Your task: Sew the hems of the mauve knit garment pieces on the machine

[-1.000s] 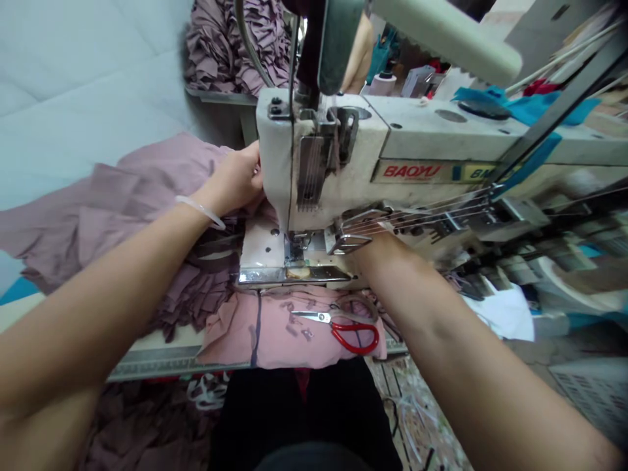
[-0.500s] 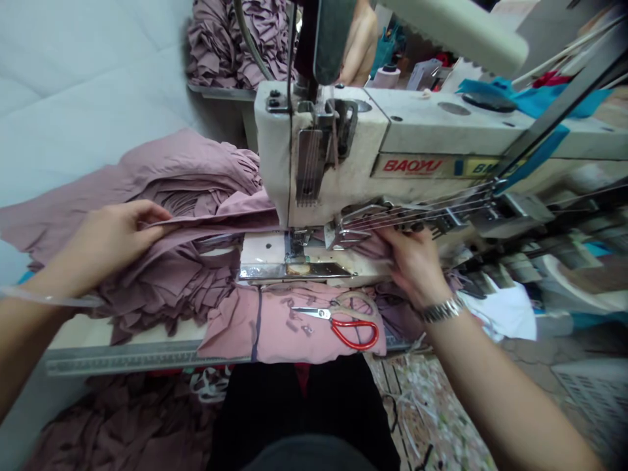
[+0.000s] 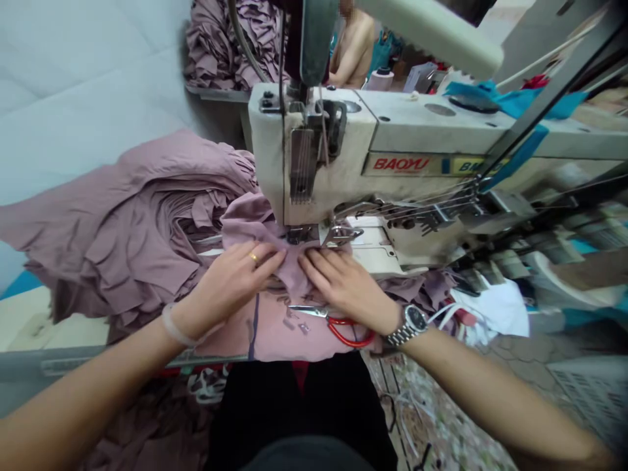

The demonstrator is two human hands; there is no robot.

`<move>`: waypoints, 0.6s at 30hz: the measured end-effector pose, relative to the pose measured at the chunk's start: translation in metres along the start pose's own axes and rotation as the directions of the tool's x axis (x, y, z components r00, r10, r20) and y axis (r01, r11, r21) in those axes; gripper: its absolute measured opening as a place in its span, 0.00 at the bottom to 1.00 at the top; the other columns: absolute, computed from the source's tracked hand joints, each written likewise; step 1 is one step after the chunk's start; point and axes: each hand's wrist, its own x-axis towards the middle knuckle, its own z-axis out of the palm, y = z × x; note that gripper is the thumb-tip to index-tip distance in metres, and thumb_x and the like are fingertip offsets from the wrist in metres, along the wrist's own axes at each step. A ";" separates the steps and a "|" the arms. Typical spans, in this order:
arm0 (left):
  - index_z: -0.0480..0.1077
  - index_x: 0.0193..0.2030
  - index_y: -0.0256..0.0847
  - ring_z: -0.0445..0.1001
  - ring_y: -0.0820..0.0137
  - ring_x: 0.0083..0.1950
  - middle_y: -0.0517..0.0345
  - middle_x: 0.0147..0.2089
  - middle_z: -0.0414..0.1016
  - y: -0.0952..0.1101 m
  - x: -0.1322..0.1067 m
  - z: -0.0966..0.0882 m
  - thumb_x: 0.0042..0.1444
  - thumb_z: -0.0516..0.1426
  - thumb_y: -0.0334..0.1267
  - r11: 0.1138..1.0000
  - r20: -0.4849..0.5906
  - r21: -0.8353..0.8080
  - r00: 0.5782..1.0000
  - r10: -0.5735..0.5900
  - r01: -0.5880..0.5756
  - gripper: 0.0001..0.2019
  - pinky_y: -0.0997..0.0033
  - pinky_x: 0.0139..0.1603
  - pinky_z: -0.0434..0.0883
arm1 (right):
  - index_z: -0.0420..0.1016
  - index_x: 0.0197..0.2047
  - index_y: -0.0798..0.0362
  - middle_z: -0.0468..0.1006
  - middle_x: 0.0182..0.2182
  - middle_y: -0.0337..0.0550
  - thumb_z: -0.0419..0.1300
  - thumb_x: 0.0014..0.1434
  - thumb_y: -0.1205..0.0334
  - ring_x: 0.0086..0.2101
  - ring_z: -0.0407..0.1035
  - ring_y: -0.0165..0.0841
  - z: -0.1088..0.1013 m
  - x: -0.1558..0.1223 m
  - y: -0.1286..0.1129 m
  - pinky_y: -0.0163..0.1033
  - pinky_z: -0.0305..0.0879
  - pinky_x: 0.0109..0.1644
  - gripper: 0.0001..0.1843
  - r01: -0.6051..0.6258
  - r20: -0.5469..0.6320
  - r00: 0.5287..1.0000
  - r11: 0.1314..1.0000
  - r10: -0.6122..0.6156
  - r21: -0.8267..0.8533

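A mauve fabric piece [image 3: 295, 273] lies under the presser foot [image 3: 300, 233] of the sewing machine [image 3: 314, 163], its edge hanging toward me. My left hand [image 3: 235, 278], with a ring, is closed on its left part, thumb and fingertips near the foot. On the right side of the foot, my right hand [image 3: 346, 284] rests on the same piece with fingers stretched out. Just below the right hand are red-handled scissors [image 3: 349, 332], partly covered by it. They lie on a pink cloth [image 3: 279, 330] strewn with small scraps at the table's front edge.
A thick pile of mauve pieces [image 3: 132, 209] spreads over the left of the table. Threads [image 3: 441, 204] run toward the machine from the right. Behind, another person [image 3: 356, 49] sits near a second fabric heap [image 3: 216, 46]. White cloth [image 3: 495, 311] hangs at right.
My left hand has come right from the fabric pile to the presser foot. My right hand has moved from behind the foot to its front. The fabric strip no longer stretches leftward.
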 end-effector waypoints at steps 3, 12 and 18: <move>0.68 0.59 0.38 0.72 0.60 0.45 0.46 0.48 0.73 0.007 -0.011 0.016 0.63 0.52 0.27 0.978 -0.091 0.206 0.995 0.040 -0.020 0.18 0.60 0.42 0.71 | 0.62 0.63 0.63 0.74 0.47 0.59 0.50 0.66 0.71 0.42 0.67 0.42 0.002 -0.009 0.014 0.48 0.68 0.42 0.23 0.021 0.006 1.000 0.982 -0.020 -0.189; 0.67 0.62 0.39 0.69 0.57 0.49 0.45 0.53 0.71 0.033 -0.013 0.011 0.63 0.51 0.29 0.958 -0.094 0.277 0.994 -0.053 0.077 0.20 0.57 0.45 0.70 | 0.66 0.60 0.65 0.74 0.50 0.58 0.50 0.65 0.72 0.43 0.67 0.40 0.001 -0.010 -0.004 0.45 0.66 0.42 0.21 0.042 -0.081 0.995 0.986 -0.055 -0.159; 0.66 0.62 0.30 0.68 0.56 0.53 0.41 0.57 0.69 0.048 -0.009 0.013 0.63 0.50 0.28 0.957 -0.062 0.270 0.994 -0.092 0.105 0.21 0.58 0.49 0.70 | 0.70 0.55 0.71 0.73 0.52 0.62 0.52 0.62 0.71 0.52 0.64 0.46 0.006 -0.004 -0.017 0.51 0.67 0.54 0.19 -0.107 -0.156 0.982 0.994 0.106 0.004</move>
